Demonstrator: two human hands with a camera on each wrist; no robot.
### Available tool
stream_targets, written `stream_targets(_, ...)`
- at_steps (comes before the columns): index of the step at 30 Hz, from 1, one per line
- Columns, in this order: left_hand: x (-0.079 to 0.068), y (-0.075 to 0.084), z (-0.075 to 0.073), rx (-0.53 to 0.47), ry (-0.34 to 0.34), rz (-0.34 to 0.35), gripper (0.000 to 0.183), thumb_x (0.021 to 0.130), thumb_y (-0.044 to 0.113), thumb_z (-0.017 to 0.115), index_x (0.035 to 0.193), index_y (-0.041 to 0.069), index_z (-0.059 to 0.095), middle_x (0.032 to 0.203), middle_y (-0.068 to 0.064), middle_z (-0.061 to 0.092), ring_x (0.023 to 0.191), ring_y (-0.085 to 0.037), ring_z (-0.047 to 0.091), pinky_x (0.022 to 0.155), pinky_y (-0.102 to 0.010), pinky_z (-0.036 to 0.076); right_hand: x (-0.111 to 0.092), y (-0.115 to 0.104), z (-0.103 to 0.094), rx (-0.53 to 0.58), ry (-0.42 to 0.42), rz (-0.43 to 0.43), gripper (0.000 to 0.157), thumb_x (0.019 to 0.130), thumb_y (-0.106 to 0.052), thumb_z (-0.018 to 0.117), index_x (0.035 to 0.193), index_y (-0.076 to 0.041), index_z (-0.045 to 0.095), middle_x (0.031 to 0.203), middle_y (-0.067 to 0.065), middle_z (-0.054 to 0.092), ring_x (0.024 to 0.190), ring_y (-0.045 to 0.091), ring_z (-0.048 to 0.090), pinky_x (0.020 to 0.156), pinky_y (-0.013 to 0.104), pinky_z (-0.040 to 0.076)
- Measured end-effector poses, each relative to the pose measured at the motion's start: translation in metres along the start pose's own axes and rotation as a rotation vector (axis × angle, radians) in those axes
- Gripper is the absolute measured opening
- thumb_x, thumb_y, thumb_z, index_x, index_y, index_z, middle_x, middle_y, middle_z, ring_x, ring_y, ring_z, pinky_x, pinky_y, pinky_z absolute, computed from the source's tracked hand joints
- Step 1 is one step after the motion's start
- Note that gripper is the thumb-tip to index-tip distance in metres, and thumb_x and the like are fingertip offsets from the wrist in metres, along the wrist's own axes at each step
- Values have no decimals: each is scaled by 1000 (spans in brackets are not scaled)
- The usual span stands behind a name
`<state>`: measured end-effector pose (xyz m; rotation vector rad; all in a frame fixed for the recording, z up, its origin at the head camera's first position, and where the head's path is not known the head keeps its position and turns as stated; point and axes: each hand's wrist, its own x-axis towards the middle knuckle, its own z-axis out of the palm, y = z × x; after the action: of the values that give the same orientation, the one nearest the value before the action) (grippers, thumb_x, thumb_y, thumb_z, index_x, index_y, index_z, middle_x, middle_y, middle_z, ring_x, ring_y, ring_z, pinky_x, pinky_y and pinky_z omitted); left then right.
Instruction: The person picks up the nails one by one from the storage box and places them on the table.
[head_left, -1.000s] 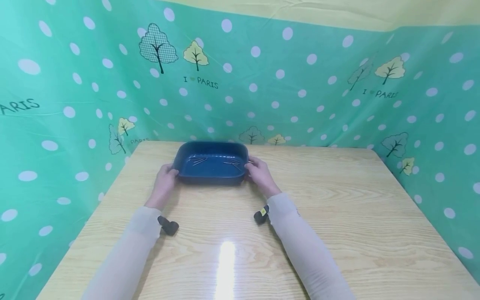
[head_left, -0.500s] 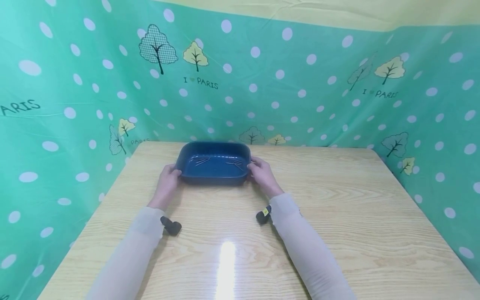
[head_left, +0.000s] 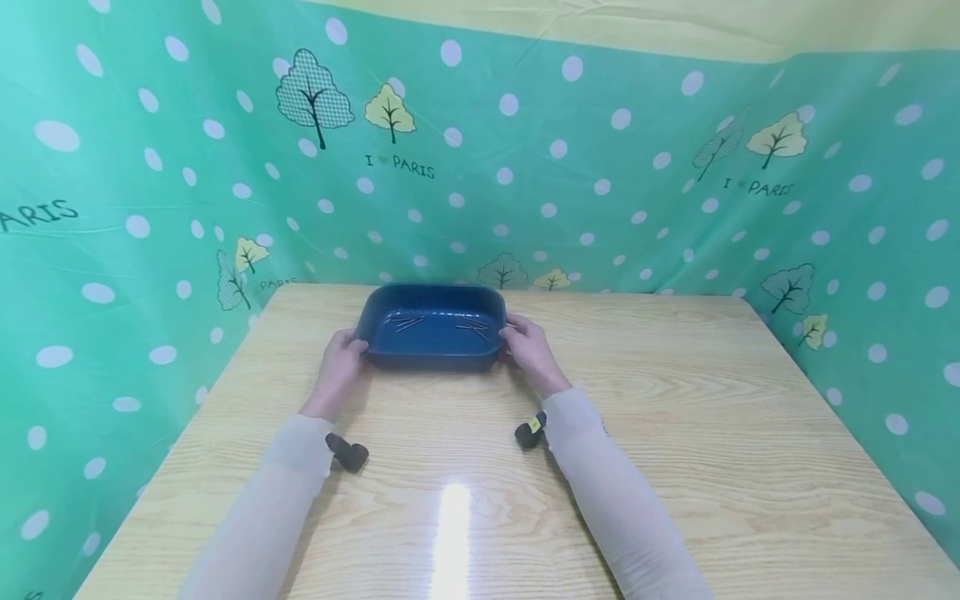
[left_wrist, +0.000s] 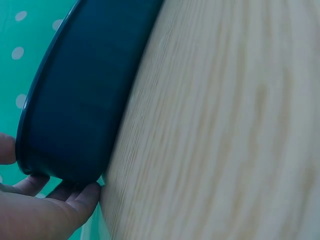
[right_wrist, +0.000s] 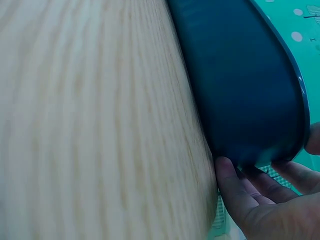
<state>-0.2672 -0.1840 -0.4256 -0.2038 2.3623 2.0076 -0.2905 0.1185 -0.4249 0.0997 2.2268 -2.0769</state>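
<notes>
A dark blue rectangular basin (head_left: 431, 362) with rounded corners stands upright at the far side of the wooden table. Inside it lie several thin metal sticks, one small group (head_left: 408, 322) at the left and another group (head_left: 473, 327) at the right. My left hand (head_left: 337, 367) grips the basin's left end, thumb at the rim. On the opposite end my right hand (head_left: 534, 357) holds it the same way. Both wrist views show fingertips (left_wrist: 90, 195) low against the basin wall (left_wrist: 80, 90), close to the tabletop.
The light wooden table (head_left: 675, 433) has its back edge just behind the basin. A green dotted curtain (head_left: 637, 208) hangs behind the table and along both sides. Dark wrist cameras sit at both sleeve cuffs. A bright light reflection (head_left: 452, 533) shows near the front.
The basin has slid slightly to the right across the table, with both hands moving along on its ends. The metal sticks stay in their two groups inside.
</notes>
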Motion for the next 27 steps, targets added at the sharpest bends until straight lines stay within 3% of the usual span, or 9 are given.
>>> stream_targets(15, -2, 0, 7, -25, 4, 19, 45, 92, 11, 35, 133, -5, 26, 137, -21, 30, 128, -30, 31, 105, -40, 32, -2, -1, -5, 14, 16, -4, 43, 88, -11, 45, 130, -2, 43, 125, 19, 49, 107, 32, 53, 82, 36, 52)
stream_targets(27, -1, 0, 14, -12, 1, 5, 46, 92, 13, 36, 134, -3, 27, 138, -19, 31, 127, -29, 32, 104, -38, 33, -4, 0, -12, 12, 13, 5, 42, 89, -12, 46, 129, -4, 45, 125, 16, 49, 107, 28, 54, 83, 35, 51)
